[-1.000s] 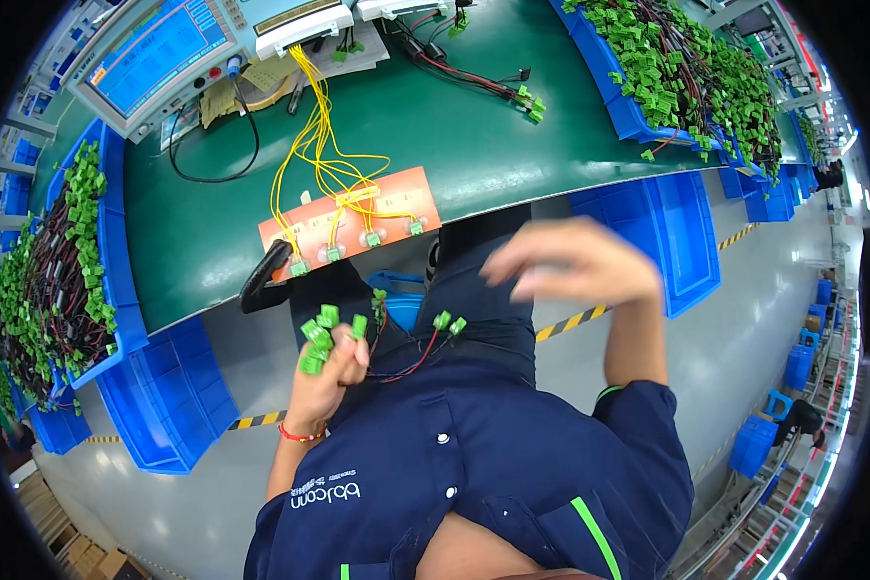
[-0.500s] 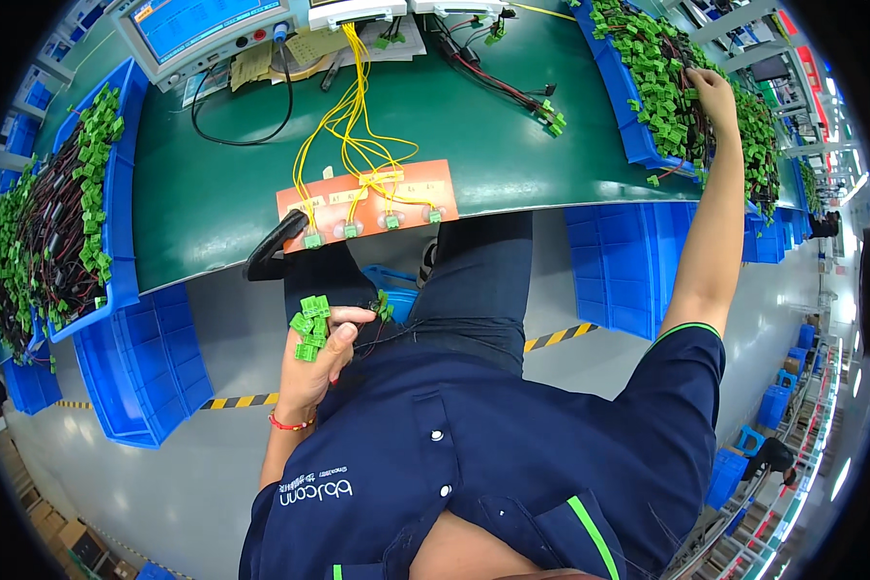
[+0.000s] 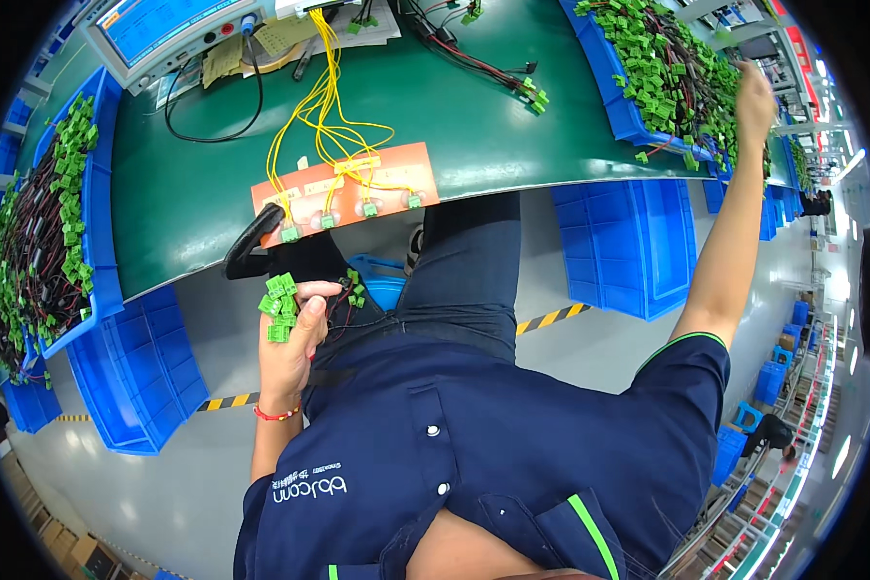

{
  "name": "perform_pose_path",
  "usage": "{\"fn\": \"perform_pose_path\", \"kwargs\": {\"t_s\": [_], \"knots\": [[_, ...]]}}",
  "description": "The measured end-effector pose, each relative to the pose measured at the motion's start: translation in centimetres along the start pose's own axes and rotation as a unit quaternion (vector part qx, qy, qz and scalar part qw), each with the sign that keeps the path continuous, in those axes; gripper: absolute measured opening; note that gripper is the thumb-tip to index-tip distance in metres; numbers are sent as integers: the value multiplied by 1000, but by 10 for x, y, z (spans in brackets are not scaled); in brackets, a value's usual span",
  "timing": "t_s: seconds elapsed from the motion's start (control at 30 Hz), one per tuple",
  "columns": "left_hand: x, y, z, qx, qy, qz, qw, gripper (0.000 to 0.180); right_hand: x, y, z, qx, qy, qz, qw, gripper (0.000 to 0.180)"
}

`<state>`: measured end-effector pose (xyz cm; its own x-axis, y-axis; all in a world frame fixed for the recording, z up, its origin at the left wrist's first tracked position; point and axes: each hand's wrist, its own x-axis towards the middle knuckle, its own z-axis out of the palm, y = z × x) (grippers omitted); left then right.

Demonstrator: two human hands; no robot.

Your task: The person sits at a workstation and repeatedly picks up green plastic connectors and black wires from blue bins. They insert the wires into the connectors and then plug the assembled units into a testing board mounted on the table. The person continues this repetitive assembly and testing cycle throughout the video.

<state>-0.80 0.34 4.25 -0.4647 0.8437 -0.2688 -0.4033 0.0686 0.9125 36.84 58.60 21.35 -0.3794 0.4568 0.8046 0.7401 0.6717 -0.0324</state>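
My left hand (image 3: pixel 295 333) is closed around several wire harnesses in front of my lap. Their green terminal connectors (image 3: pixel 279 307) bunch up by the thumb and the back of the hand, and more green connectors (image 3: pixel 355 290) hang beyond the fingertips on dark wires. At the far right, my right hand (image 3: pixel 756 104) is at the outer side of a heap of green-ended wire harnesses (image 3: pixel 662 72). Its fingers look curled together; whatever they may grip is too small to make out. A blue bin (image 3: pixel 604 72) holds that heap.
An orange test board (image 3: pixel 391 174) with green sockets and yellow wires (image 3: pixel 331 97) lies at the green table's (image 3: pixel 184 184) front edge. A meter with a screen (image 3: pixel 164 39) stands behind. Another full blue bin (image 3: pixel 106 193) is at left; blue crates (image 3: pixel 135 377) stand below.
My right hand has moved farther right and outward along the heap of harnesses. My left hand keeps its bunch, with the hanging connectors now more spread out. The view has shifted slightly.
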Motion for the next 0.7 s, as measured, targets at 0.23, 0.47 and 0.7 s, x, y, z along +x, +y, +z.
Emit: {"fn": "perform_pose_path", "kwargs": {"t_s": [0.23,0.47,0.7], "knots": [[-4,-4,3,20,-4,-12,1000,27,-2,32,-27,5,-72,169,983,42],[-1,-5,4,27,9,3,1000,25,-10,-66,-83,322,289,50,900,32],[6,-8,8,16,-25,2,1000,26,-78,-74,-55,26,63,-64,996,22]]}}
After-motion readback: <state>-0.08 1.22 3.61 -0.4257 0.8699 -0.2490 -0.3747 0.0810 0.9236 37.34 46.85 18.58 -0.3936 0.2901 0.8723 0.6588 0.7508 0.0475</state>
